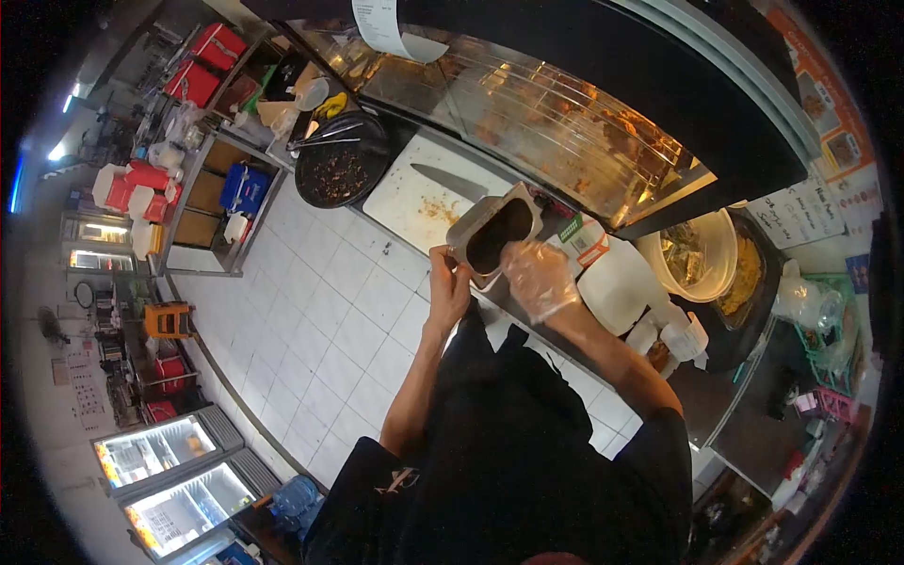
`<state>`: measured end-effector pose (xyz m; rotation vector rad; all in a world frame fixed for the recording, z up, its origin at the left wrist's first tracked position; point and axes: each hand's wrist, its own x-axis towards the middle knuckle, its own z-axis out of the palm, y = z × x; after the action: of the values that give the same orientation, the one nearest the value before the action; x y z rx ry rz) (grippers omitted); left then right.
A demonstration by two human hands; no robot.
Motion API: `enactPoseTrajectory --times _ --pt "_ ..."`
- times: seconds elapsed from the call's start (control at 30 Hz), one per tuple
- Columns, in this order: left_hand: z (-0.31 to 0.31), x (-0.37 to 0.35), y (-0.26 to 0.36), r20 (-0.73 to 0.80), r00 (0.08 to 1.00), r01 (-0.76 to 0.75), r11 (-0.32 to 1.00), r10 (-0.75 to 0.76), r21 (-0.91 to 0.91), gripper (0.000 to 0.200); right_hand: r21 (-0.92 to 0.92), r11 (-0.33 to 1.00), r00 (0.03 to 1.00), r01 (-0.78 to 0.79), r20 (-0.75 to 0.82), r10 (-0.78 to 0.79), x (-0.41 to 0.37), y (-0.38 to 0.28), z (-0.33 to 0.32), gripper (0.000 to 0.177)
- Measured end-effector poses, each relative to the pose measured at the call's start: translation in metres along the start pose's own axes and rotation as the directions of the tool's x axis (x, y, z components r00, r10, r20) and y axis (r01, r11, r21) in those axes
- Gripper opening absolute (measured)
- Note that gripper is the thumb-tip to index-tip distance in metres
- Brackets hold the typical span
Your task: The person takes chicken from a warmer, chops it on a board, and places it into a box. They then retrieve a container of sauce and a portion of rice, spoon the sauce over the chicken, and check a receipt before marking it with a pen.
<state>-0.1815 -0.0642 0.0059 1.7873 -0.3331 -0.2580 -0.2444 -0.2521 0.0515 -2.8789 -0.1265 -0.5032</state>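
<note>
My left hand [450, 290] grips the near left edge of a metal container [535, 202] whose inside looks dark. At the container's right side is my right hand [540, 278], in a clear plastic glove; its fingers are bent at the rim and blurred, so what they hold, if anything, cannot be made out. Left of the container a large knife [450, 181] lies on a white cutting board [391, 200] with brown crumbs. Just right of the gloved hand sits a white foam box [620, 287].
A black round pan [331, 193] with tongs [325, 139] is at the left. Behind the counter stands a lit glass food display [527, 104]. A clear plastic tub [723, 254] and a tray of yellow food [746, 275] are at the right. Tiled floor [311, 301] shows at left.
</note>
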Motion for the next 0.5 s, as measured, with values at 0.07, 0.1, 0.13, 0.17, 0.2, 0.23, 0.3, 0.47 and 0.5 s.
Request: enactPoseTrajectory --times 0.07,0.1,0.13,0.17,0.2,0.23,0.3,0.47,0.5 --pt "-0.002 0.002 -0.012 -0.007 0.997 -0.078 0.996 0.078 -0.037 0.024 0.057 0.992 0.991 0.117 0.052 -0.12 0.0 -0.005 0.001 0.015" --pt "-0.005 0.005 -0.015 -0.014 0.994 -0.107 0.991 0.106 -0.082 0.023 -0.076 0.993 0.996 0.093 -0.001 -0.094 0.007 -0.001 -0.007 0.014" --pt "-0.008 0.005 -0.018 -0.017 0.995 -0.103 0.992 0.102 -0.077 0.023 0.25 0.959 0.983 -0.131 -0.095 0.159 0.002 0.012 0.027 0.015" --pt "-0.011 0.004 -0.01 -0.003 0.996 -0.086 0.981 0.086 -0.172 0.021 0.256 0.958 0.983 -0.132 -0.092 0.16 0.002 0.007 0.025 0.015" --pt "-0.013 0.005 -0.005 0.014 0.997 -0.068 0.961 0.075 -0.266 0.02 0.223 0.974 0.995 -0.043 -0.083 0.063 0.0 0.001 0.022 0.019" --pt "-0.016 0.011 -0.02 0.007 0.992 -0.117 0.958 0.124 -0.262 0.019 0.185 0.982 0.996 0.048 -0.078 -0.034 0.002 -0.004 0.018 0.023" --pt "-0.019 0.017 -0.02 -0.018 0.995 -0.095 0.947 0.094 -0.308 0.019 0.109 0.967 0.972 0.232 -0.05 -0.228 0.007 -0.009 0.003 0.031" --pt "-0.029 0.022 0.0 0.019 0.997 -0.057 0.912 0.071 -0.405 0.021 0.037 0.996 0.983 0.083 -0.167 -0.076 0.027 -0.003 -0.018 0.025" --pt "-0.03 0.024 0.001 0.021 0.997 -0.062 0.912 0.078 -0.405 0.021 0.153 0.976 0.973 0.158 -0.192 -0.127 0.024 -0.004 -0.01 0.023"
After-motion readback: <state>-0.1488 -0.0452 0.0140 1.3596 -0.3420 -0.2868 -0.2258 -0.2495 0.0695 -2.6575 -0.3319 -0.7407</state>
